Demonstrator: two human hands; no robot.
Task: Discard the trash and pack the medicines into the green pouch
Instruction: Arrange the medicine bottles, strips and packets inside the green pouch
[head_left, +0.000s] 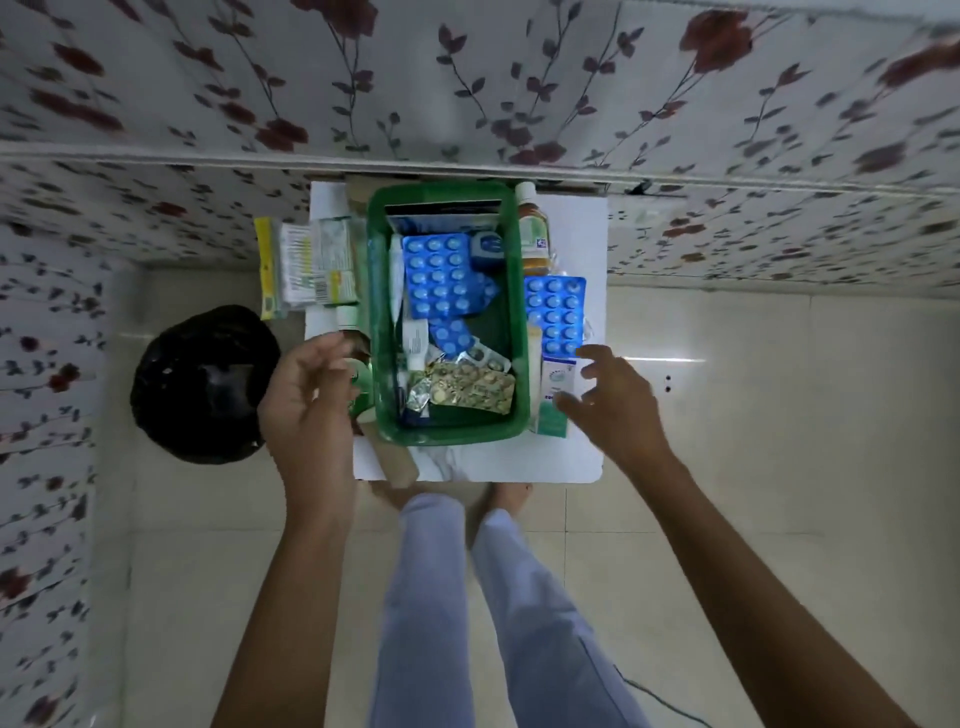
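Observation:
A green basket (521, 332) stands on a small white table (582, 457). Inside it lie blue blister packs (439, 280), a gold-foil strip (475, 387), a white tube (414, 343) and a small blue jar (487, 249). My left hand (306, 400) is at the basket's left side, fingers curled around a small green container (361, 387) beside the rim. My right hand (618, 400) hovers at the basket's right, fingers spread, fingertips touching a white and teal box (556, 395). Another blue blister pack (556, 314) lies just beyond that box.
A black-lined trash bin (200, 384) sits on the floor left of the table. Flat packets (306, 267) overhang the table's left edge. An amber bottle (534, 228) stands right of the basket. A beige cylinder (397, 462) lies at the front edge. Floral wall behind; my legs below.

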